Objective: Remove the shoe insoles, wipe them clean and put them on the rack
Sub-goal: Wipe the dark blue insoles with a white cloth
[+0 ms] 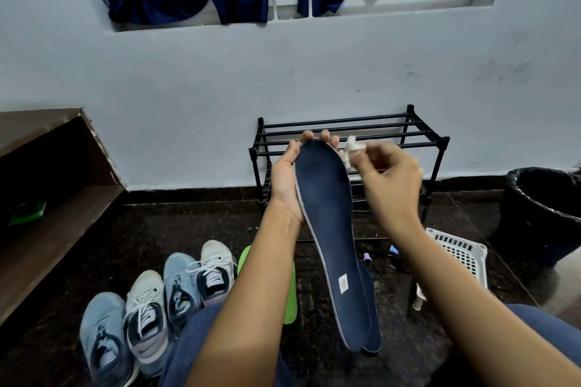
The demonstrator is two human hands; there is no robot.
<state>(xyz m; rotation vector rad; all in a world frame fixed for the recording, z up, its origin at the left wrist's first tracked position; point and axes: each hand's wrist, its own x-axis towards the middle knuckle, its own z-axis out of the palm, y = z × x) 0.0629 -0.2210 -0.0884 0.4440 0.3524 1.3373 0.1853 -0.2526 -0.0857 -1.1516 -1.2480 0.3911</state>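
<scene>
Plainly the wiping step is in hand: in front of the rack (345, 126) the left hand (285, 177) grips the navy insole (327, 229) by its toe end, while the right hand (388, 174), just beside, pinches a white wipe (351, 148) that must next press down the insole's face.

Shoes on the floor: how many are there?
4, in a row at lower left: outermost blue shoe, first white shoe beside it, second blue shoe, second white shoe nearest the green insole. The knee may hide more.
</scene>
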